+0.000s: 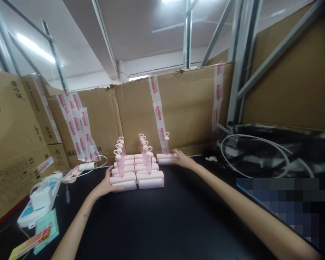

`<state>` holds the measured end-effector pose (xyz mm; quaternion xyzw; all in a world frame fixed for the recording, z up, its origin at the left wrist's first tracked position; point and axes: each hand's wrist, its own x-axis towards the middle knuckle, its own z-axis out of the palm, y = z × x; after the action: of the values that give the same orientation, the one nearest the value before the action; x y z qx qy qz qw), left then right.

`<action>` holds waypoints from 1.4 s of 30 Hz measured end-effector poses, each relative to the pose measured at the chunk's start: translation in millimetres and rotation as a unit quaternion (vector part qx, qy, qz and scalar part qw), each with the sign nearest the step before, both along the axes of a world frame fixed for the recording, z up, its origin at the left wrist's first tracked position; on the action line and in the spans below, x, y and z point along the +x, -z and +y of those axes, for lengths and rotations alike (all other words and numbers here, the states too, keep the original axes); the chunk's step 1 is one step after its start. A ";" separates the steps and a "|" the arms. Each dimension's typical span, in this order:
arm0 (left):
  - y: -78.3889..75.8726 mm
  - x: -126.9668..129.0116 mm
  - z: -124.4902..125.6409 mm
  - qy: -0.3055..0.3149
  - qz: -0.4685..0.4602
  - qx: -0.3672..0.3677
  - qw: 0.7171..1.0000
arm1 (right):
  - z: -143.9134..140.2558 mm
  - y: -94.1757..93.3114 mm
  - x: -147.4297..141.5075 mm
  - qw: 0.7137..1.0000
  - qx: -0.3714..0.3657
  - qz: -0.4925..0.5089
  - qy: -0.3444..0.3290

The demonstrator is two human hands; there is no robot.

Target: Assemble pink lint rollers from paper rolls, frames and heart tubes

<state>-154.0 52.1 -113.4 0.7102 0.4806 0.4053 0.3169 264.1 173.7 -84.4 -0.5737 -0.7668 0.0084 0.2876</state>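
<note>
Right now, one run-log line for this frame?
left hand: touching front-left pink lint roller | right hand: on back-right pink lint roller | surface: black table

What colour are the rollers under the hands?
Pale pink rollers; the head view shows it.

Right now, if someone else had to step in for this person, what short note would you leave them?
Left hand: flat against the left side of the front pink rollers, not gripping.
Right hand: resting on a single roller at the back right, apart from the block.
Things: the rollers stand in two neat columns on the black table, heart-topped handles upright, in front of the cardboard wall.
Done: two columns lined up.
Left: the lone roller is not yet joined to the block.
</note>
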 end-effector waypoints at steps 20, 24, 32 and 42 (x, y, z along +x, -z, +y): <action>-7.0 22.5 2.9 -0.052 -0.271 -0.090 0.957 | 18.9 38.7 -24.0 0.968 0.076 0.237 -0.013; -9.1 23.6 0.9 -0.067 -0.236 -0.092 0.965 | -5.6 31.7 -34.2 0.957 0.097 0.272 0.015; -12.6 9.1 -13.1 -0.099 -0.045 -0.001 0.994 | -82.4 3.1 -71.6 0.963 -0.010 0.053 -0.264; -16.8 11.2 -16.0 -0.054 0.108 0.031 0.992 | -71.5 -29.8 -11.1 0.959 -0.166 -0.037 -0.227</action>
<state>-142.8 36.1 -96.6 0.7322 0.5369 0.3574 0.2188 253.0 102.2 -54.6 -0.4240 -0.8748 0.1794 0.1507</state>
